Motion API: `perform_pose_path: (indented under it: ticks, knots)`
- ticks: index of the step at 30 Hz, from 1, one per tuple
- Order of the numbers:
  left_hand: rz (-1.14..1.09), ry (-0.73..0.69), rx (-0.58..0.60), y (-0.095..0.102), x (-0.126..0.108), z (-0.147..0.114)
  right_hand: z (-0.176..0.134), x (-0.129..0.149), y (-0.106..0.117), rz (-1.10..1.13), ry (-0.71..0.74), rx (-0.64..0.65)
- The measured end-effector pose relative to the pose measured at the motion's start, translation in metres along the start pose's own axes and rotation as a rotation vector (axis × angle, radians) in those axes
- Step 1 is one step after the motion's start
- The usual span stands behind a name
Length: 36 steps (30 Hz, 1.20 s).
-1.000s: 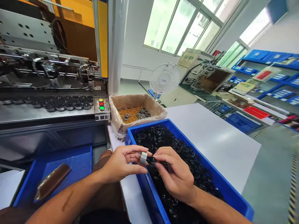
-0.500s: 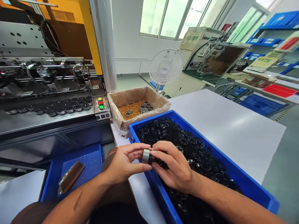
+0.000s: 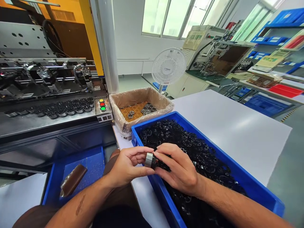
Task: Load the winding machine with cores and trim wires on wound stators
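Between my two hands is a small round part (image 3: 149, 159) with a silver metal ring and a black side facing right. My left hand (image 3: 129, 164) grips its rim, thumb below and fingers above. From the right, my right hand (image 3: 178, 166) closes its fingertips on the black side, partly hiding it. Both hands are over the near left edge of a blue bin (image 3: 237, 177), which holds a heap of black round parts (image 3: 190, 141).
Behind the bin stands a plastic-lined box (image 3: 161, 106) with a few similar parts. At left, a machine ledge (image 3: 14, 125) carries rows of black parts beside a button panel (image 3: 103, 109). A white fan (image 3: 169, 66) stands behind. Below left, a blue tray (image 3: 95, 161) holds a brown wrapped object (image 3: 74, 180).
The part has turned very slightly in my fingers, showing a bit more of its black side. Otherwise the hands hold nearly the same place.
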<state>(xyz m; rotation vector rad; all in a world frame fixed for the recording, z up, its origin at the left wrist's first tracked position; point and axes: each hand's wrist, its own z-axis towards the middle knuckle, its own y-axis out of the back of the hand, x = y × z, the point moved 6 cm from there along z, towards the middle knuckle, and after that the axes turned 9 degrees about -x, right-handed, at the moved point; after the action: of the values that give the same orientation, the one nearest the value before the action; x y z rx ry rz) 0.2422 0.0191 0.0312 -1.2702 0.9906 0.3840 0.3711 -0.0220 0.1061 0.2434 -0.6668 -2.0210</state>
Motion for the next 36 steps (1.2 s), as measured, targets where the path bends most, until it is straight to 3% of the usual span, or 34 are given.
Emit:
perform_pose_path:
  ticks: [7,14,17,19,22,24,27,31,34,36]
  knots:
    - [0.135,0.03,-0.05,0.008,0.001,-0.001,0.005,0.001,0.001,-0.026,0.094,-0.014]
    - [0.335,-0.068,-0.094,0.016,0.004,-0.002,-0.005,0.005,-0.008,-0.072,0.142,-0.008]
    - [0.427,-0.057,-0.112,0.019,0.003,-0.003,-0.005,-0.023,0.001,-0.055,0.018,-0.002]
    - [0.484,-0.075,-0.135,0.025,-0.003,-0.002,-0.005,-0.059,0.013,-0.112,-0.17,0.025]
    - [0.506,-0.094,-0.173,0.038,-0.013,0.003,-0.019,-0.122,0.02,-0.375,-0.544,0.312]
    - [0.455,-0.076,-0.184,0.046,-0.014,0.007,-0.033,-0.146,0.016,-0.478,-0.676,0.514]
    - [0.395,-0.121,-0.178,0.049,-0.016,0.01,-0.046,-0.152,0.004,-0.487,-0.674,0.623]
    - [0.646,-0.338,-0.191,0.038,-0.025,0.004,-0.051,-0.146,-0.003,-0.509,-0.643,0.677]
    - [0.821,-0.471,-0.154,0.024,-0.033,-0.003,-0.042,-0.139,0.004,-0.526,-0.605,0.662]
    - [0.852,-0.517,-0.138,0.02,-0.036,-0.004,-0.027,-0.121,0.009,-0.454,-0.546,0.525]
